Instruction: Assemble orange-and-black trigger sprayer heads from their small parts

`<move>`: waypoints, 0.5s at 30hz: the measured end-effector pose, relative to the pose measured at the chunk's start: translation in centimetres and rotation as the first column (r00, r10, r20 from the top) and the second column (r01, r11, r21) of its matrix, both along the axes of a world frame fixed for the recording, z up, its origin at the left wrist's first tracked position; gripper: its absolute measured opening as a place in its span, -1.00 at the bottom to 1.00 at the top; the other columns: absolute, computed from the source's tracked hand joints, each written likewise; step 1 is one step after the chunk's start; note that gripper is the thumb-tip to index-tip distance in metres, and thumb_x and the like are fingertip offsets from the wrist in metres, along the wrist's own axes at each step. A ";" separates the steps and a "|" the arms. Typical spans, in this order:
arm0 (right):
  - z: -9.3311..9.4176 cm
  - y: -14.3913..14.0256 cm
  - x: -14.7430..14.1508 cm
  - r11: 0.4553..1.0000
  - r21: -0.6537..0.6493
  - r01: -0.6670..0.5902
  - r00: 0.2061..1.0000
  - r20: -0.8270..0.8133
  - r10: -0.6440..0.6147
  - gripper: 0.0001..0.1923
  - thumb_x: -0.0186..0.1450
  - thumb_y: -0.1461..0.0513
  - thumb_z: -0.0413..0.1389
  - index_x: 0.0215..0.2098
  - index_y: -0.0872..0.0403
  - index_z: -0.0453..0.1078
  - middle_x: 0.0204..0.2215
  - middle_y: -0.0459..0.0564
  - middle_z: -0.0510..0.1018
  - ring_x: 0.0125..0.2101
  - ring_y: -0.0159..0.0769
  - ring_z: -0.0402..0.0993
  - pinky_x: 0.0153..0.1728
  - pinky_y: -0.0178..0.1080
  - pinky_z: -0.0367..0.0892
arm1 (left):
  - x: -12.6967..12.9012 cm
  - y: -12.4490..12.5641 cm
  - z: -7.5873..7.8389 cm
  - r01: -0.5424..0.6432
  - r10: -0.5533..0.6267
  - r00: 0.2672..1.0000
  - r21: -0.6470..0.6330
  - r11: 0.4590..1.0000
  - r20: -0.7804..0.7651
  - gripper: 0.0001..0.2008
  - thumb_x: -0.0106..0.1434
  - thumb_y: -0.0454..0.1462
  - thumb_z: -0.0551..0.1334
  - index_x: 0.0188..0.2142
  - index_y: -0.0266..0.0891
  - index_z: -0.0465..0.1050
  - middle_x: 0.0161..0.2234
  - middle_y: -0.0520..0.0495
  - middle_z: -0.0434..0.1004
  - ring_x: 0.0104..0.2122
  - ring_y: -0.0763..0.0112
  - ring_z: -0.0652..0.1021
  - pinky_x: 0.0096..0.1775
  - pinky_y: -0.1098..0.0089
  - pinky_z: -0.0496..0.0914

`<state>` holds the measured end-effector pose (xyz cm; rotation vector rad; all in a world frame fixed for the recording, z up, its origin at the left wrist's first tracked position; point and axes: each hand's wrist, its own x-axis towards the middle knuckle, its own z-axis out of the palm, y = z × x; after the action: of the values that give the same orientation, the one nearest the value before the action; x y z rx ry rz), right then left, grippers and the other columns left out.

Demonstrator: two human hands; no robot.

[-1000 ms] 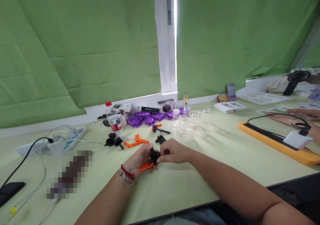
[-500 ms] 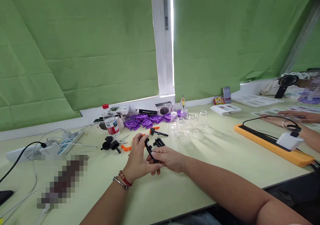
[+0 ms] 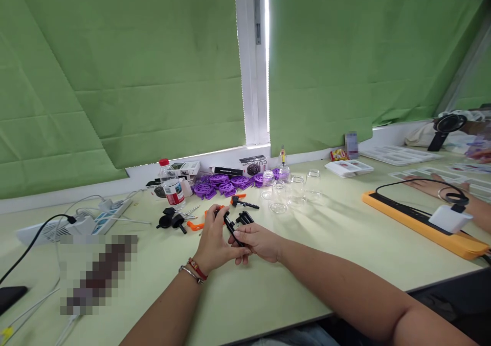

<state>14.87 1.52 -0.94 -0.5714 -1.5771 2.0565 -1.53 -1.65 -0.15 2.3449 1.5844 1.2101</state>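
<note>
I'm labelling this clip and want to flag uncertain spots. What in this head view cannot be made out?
- Black part: mostly hidden by the left hand and right hand; its shape is unclear.
- Orange piece: partly behind the left hand.
- Pixelated patch on the table: blurred out.
- Box labels by the window: too small to read.
- Another person's arm: cut off by the right edge.

Pale green table (image 3: pixel 337 243) with purple parts (image 3: pixel 220 185), glass jars (image 3: pixel 291 190), water bottle (image 3: pixel 172 186), orange tray (image 3: pixel 422 223)
</note>
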 end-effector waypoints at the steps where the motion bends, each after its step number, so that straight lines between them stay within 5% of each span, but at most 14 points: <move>1: -0.1 0.0 0.0 1.000 0.014 0.002 1.000 0.009 -0.002 -0.50 0.12 -0.10 0.15 -0.33 0.20 0.34 -0.67 -0.09 0.46 -0.60 -0.31 0.48 -0.56 -0.31 0.32 | -0.1 0.1 -0.1 0.002 -0.002 1.000 -0.001 1.000 -0.007 0.06 -0.28 0.04 0.43 0.19 -0.16 0.05 0.16 -0.30 -0.04 0.16 -0.08 0.15 0.08 -0.01 0.21; 5: 0.1 0.4 0.3 0.992 0.109 0.055 0.997 0.044 -0.060 -0.58 0.17 -0.05 0.12 -0.34 0.18 0.34 -0.63 -0.07 0.47 -0.58 -0.35 0.45 -0.53 -0.33 0.29 | -0.5 0.3 -0.1 -0.001 0.007 0.998 0.095 0.996 -0.062 0.24 -0.29 0.09 0.43 0.27 -0.17 -0.20 0.25 -0.41 -0.16 0.23 -0.19 0.00 0.12 -0.13 0.03; 8: 0.8 1.7 1.1 0.924 0.307 0.227 0.958 0.103 -0.269 -0.68 0.26 0.03 0.03 -0.34 0.16 0.32 -0.46 -0.01 0.51 -0.54 -0.40 0.42 -0.49 -0.33 0.28 | -1.4 0.6 0.2 -0.110 0.116 0.993 0.242 0.964 -0.014 0.15 -0.15 0.07 0.38 0.27 -0.20 -0.24 0.25 -0.42 -0.08 0.24 -0.14 0.03 0.14 -0.11 -0.03; 10: 1.3 3.2 1.6 0.758 0.550 0.350 0.847 0.160 -0.507 -0.74 0.31 0.10 -0.06 -0.34 0.13 0.31 -0.42 -0.01 0.49 -0.50 -0.40 0.40 -0.46 -0.33 0.25 | -2.5 1.0 0.4 -0.272 0.238 0.961 0.304 0.913 0.144 -0.10 0.02 0.00 0.32 0.23 -0.24 -0.08 0.20 -0.37 0.07 0.20 -0.04 0.14 0.13 -0.02 0.04; 12: 1.7 5.1 1.9 0.520 0.796 0.311 0.658 0.214 -0.722 -0.74 0.35 0.16 -0.12 -0.35 0.12 0.31 -0.47 -0.02 0.46 -0.46 -0.36 0.38 -0.43 -0.32 0.20 | -4.1 1.6 0.5 -0.440 0.334 0.874 0.284 0.852 0.354 -0.47 0.14 -0.08 0.23 0.04 -0.26 0.23 0.09 -0.29 0.25 0.11 0.08 0.28 0.10 0.09 0.13; 13: 1.8 6.1 1.8 0.442 0.862 0.248 0.555 0.247 -0.794 -0.74 0.36 0.19 -0.15 -0.34 0.12 0.31 -0.45 0.00 0.46 -0.43 -0.34 0.37 -0.43 -0.32 0.18 | -4.9 1.9 0.4 -0.501 0.361 0.817 0.242 0.831 0.449 -0.68 0.17 -0.11 0.20 -0.15 -0.26 0.36 0.00 -0.24 0.33 0.04 0.13 0.35 0.06 0.15 0.18; 15: 1.6 7.9 1.5 0.420 0.904 0.084 0.383 0.359 -0.851 -0.75 0.37 0.25 -0.17 -0.31 0.13 0.32 -0.38 0.05 0.47 -0.39 -0.31 0.38 -0.44 -0.33 0.15 | -6.5 2.6 0.3 -0.557 0.394 0.687 0.094 0.825 0.611 -0.79 0.19 -0.16 0.17 -0.46 -0.25 0.38 -0.21 -0.13 0.43 -0.15 0.25 0.44 -0.07 0.27 0.29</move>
<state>16.34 9.43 0.67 -1.5573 -2.1044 0.3189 -8.02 0.91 0.11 1.4203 1.9268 2.1135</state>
